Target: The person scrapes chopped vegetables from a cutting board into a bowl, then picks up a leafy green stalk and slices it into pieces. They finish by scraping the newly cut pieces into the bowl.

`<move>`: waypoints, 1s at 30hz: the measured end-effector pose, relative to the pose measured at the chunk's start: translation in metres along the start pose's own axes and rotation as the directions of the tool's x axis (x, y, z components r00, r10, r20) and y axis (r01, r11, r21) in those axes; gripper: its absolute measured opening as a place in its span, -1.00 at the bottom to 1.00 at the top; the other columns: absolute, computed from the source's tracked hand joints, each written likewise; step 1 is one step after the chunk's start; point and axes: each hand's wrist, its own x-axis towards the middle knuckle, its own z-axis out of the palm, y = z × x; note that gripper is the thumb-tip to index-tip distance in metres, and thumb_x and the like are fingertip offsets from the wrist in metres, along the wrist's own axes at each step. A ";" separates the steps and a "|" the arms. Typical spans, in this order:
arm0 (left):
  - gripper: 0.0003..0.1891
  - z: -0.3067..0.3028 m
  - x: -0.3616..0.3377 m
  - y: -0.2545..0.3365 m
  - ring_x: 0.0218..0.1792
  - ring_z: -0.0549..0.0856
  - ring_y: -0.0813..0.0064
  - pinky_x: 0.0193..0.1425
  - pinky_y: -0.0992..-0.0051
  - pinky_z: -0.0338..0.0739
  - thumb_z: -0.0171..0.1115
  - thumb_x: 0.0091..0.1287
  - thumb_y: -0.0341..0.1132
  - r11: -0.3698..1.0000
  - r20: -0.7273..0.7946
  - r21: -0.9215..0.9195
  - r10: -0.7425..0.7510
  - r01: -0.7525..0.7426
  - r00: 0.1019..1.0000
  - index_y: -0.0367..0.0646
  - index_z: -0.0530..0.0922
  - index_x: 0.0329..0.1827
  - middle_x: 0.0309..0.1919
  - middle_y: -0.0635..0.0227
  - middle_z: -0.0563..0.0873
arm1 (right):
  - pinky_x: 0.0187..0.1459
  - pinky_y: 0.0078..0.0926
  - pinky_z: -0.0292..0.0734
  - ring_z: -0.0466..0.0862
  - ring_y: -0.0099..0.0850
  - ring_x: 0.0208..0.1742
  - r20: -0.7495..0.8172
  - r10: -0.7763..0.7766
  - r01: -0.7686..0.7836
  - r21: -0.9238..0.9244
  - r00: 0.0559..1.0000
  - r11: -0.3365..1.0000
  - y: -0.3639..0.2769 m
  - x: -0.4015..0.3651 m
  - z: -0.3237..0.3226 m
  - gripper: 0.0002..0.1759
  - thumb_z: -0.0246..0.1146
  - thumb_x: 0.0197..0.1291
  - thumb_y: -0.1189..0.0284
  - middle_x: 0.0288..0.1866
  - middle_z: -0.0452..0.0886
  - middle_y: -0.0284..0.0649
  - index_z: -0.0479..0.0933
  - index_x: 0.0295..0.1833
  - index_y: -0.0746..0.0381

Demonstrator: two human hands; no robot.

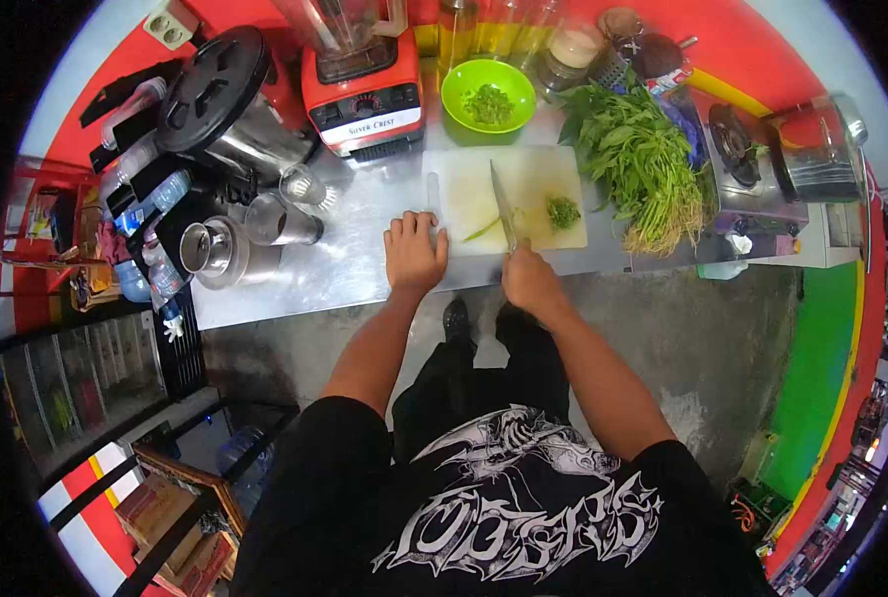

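Right hand: your right hand [531, 279] is closed around the handle of the knife [504, 207].
Left hand: your left hand [416, 251] lies flat and palm down, fingers spread, holding nothing, at the near left corner of the cutting board [524, 169].
Knife axis: the blade runs from your right hand toward 12 o'clock, leaning slightly to 11, over the middle of the board.
Greens on board: the pale green strip [483, 230] lies just left of the blade, at 11 o'clock from your right hand and 3 o'clock from your left. Its long axis slants toward 2 o'clock.
Chopped pile: the chopped pile [562, 211] sits at 1 o'clock from your right hand, right of the blade.
Nearer hand: both lie about as near the strip; only the right is near the pile.
Supply: the leafy bunch [635, 164] lies on the tabletop [354, 259] at the board's 3 o'clock, and the green bowl [488, 95] at its 12 o'clock.
Counts: one knife, one board, one strip, one pile, one bunch, one bowl.
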 end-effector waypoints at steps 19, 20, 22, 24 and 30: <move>-0.73 -0.001 0.001 0.006 0.11 0.48 0.12 0.23 0.13 0.33 0.19 0.43 -0.12 0.996 0.077 0.080 -0.036 0.029 0.996 -0.04 0.52 0.07 0.01 0.21 0.53 | 0.08 0.08 0.64 0.75 0.20 0.02 -0.077 -0.020 0.014 -0.083 0.997 0.996 0.010 -0.012 0.030 -0.62 0.06 0.36 0.48 -0.04 0.72 0.28 0.34 0.21 0.49; -0.73 0.000 0.001 0.006 0.11 0.48 0.12 0.23 0.13 0.33 0.19 0.43 -0.12 0.996 0.066 0.088 -0.030 0.025 0.997 -0.04 0.52 0.06 0.01 0.21 0.53 | 0.09 0.08 0.64 0.74 0.18 0.04 -0.084 -0.013 0.007 -0.076 0.996 0.997 0.011 -0.011 0.031 -0.63 0.07 0.36 0.50 -0.04 0.72 0.27 0.34 0.20 0.47; -0.74 0.000 0.000 0.005 0.11 0.48 0.11 0.23 0.13 0.33 0.17 0.44 -0.12 0.995 0.060 0.097 -0.019 0.013 0.998 -0.04 0.52 0.05 0.00 0.21 0.52 | 0.10 0.07 0.63 0.74 0.18 0.05 -0.096 -0.014 0.009 -0.057 0.995 0.998 0.009 0.000 0.027 -0.65 0.07 0.35 0.52 -0.03 0.72 0.26 0.35 0.18 0.45; -0.74 0.000 0.000 0.005 0.11 0.48 0.13 0.22 0.14 0.34 0.19 0.43 -0.12 0.994 0.067 0.111 -0.028 0.021 0.997 -0.04 0.52 0.05 0.00 0.22 0.53 | 0.13 0.06 0.62 0.73 0.17 0.08 -0.024 0.013 -0.015 -0.095 1.000 0.995 0.005 0.005 0.011 -0.65 0.07 0.35 0.50 0.01 0.71 0.26 0.37 0.18 0.44; -0.74 -0.002 0.000 0.004 0.05 0.50 0.13 0.15 0.15 0.35 0.21 0.42 -0.14 0.996 0.032 0.082 0.025 -0.028 0.999 -0.08 0.53 0.03 -0.05 0.23 0.54 | 0.17 0.07 0.60 0.71 0.19 0.12 0.031 -0.006 0.007 -0.057 1.000 0.998 -0.006 -0.013 -0.007 -0.57 0.08 0.37 0.44 0.06 0.68 0.28 0.32 0.27 0.46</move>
